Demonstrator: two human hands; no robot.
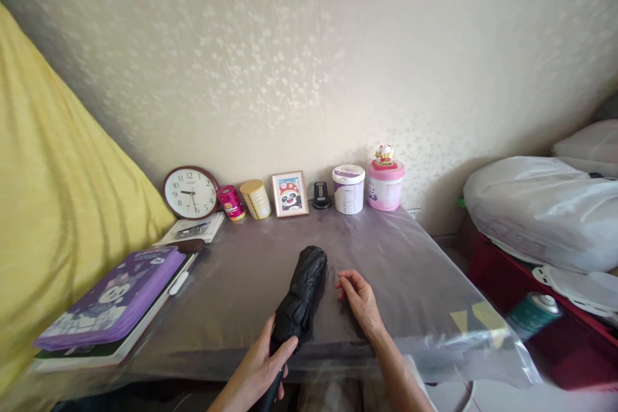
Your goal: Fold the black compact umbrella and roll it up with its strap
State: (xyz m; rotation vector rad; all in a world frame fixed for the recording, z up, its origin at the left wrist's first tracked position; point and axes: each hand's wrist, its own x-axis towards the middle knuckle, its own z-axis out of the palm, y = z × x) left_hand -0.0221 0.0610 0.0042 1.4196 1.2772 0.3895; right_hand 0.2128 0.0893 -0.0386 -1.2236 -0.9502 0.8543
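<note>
A black folded umbrella [302, 290] lies slantwise over the front of the table, its canopy gathered in loose folds. Closed around its lower end and handle is my left hand [270, 360], thumb on top. The far tip of the umbrella points away from me, toward the wall. To the right of the canopy, a short gap apart, my right hand [360, 299] hovers over the tabletop with loosely bent, slightly parted fingers. I see nothing held in it.
On the plastic-covered table [232, 309], a clock [190, 192], a picture frame [290, 194] and tubs [348, 190] line the wall. A purple folder [111, 299] lies on books at left. White bags [541, 212] and a spray can [535, 315] are at right.
</note>
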